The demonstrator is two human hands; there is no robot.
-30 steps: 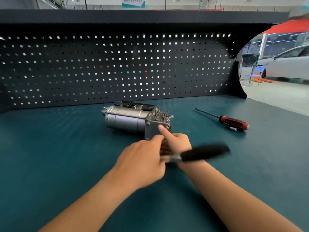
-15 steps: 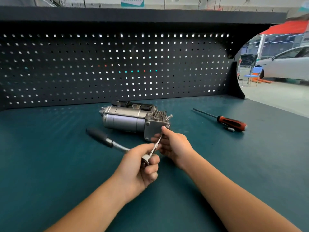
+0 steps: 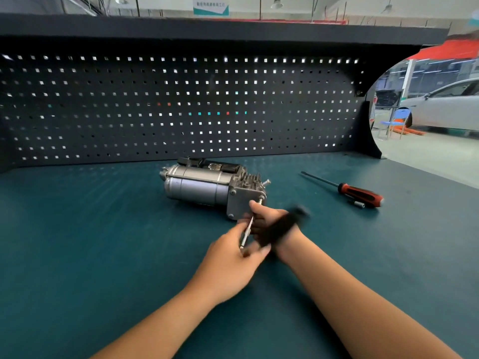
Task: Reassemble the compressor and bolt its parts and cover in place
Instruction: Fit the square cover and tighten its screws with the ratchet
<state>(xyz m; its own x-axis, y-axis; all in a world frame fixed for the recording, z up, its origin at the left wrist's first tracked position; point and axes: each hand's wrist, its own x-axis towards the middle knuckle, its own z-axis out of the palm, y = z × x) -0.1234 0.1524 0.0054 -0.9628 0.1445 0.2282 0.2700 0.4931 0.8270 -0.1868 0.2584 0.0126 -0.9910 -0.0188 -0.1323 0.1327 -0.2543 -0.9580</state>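
The compressor [image 3: 207,186] lies on its side mid-bench, long axis left to right, its square cover [image 3: 242,203] facing near and right. My right hand [image 3: 269,221] pinches the ratchet's shaft [image 3: 248,226] at the cover's right corner bolt; my left hand [image 3: 230,265] is curled around the blurred black handle [image 3: 282,225]. A screwdriver [image 3: 360,194] lies well apart, to the right.

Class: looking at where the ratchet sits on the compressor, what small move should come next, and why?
Probably another ratchet swing: the left hand grips the ratchet, the right hand steadies its extension at the cover's upper right bolt on the compressor.
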